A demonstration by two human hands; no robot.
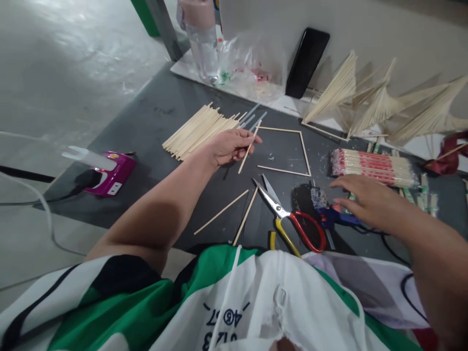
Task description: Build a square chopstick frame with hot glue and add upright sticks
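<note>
My left hand (230, 146) pinches a thin wooden stick (250, 148) that slants down over the dark mat (153, 122). Right of it lies a three-sided frame of glued sticks (303, 148). A loose pile of sticks (199, 129) sits just left of that hand. My right hand (360, 200) hovers with fingers spread over a blue glue gun (334, 214), holding nothing. Scissors with red and yellow handles (288, 214) lie open between my hands. Two loose sticks (234, 212) rest near the mat's front edge.
A wrapped pack of chopsticks (373, 167) lies beyond my right hand. Fan-shaped stick structures (380, 105), a black phone (306, 61), a plastic bag (252, 68) and a bottle (201, 41) stand at the back. A magenta power strip (109, 173) sits at left.
</note>
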